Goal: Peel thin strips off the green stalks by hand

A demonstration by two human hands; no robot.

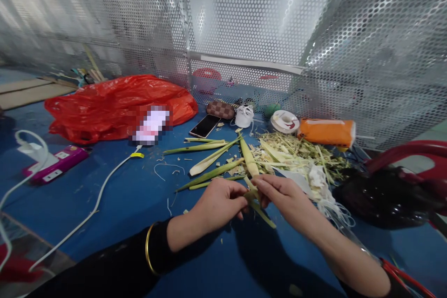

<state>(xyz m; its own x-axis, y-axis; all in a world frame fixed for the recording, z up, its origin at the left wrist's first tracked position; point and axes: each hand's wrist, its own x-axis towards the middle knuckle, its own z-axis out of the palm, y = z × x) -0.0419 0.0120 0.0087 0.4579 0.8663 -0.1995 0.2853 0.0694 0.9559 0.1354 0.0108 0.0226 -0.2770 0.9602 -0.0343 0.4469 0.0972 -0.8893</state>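
Note:
My left hand (pixel 217 204) and my right hand (pixel 285 198) meet over the blue table, each closed with thumb against fingers. Between them is a pale green plant strip (pixel 264 216), its lower end sticking out below my fingers. The part under the fingertips is hidden. Just behind my hands a broad pale green leaf sheath (pixel 248 156) points away from me. To its left lie several long green stalks and leaf sheaths (pixel 209 174), some overlapping. A heap of shredded plant scraps (pixel 289 149) spreads behind my right hand, with crumpled white tissue (pixel 317 177) at its edge.
Behind stands a perforated metal screen (pixel 251 18). Along it lie a red plastic bag (pixel 118 102), a dark phone (pixel 205 125), a checkered case (pixel 220 109), a white spool (pixel 285 122) and an orange packet (pixel 326 132). A charging cable (pixel 104 191) crosses the left; a dark glossy object (pixel 384 198) sits right.

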